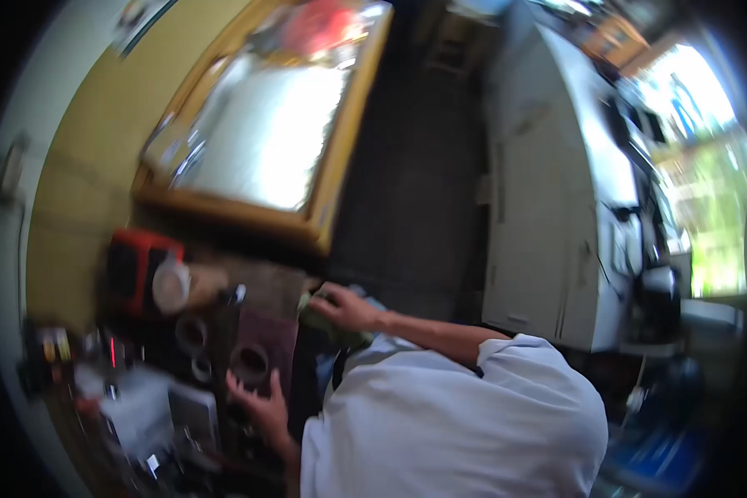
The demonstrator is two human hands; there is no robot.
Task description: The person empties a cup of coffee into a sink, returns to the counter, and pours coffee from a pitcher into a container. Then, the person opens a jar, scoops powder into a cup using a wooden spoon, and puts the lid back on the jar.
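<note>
My left hand (261, 405) is over the bench with its fingers apart. It is beside a round ring-like part (250, 363) that lies on a reddish-brown pad (284, 336); blur hides whether they touch. My right hand (340, 305) is closed on a green cloth (315, 319) by the bench edge, close to my body. Two smaller rings, one of them a pale ring (192, 334), lie on the dark bench top. A cylinder with a pale round end (172, 287) lies beyond them, next to a red and black device (144, 270).
A wood-framed case (328, 207) with a bright, reflective top stands beyond the bench. White cabinets (539, 183) line the other side of a dark floor (415, 183). Blurred boxes, including a grey box (194, 415), and small items crowd the bench's near-left part.
</note>
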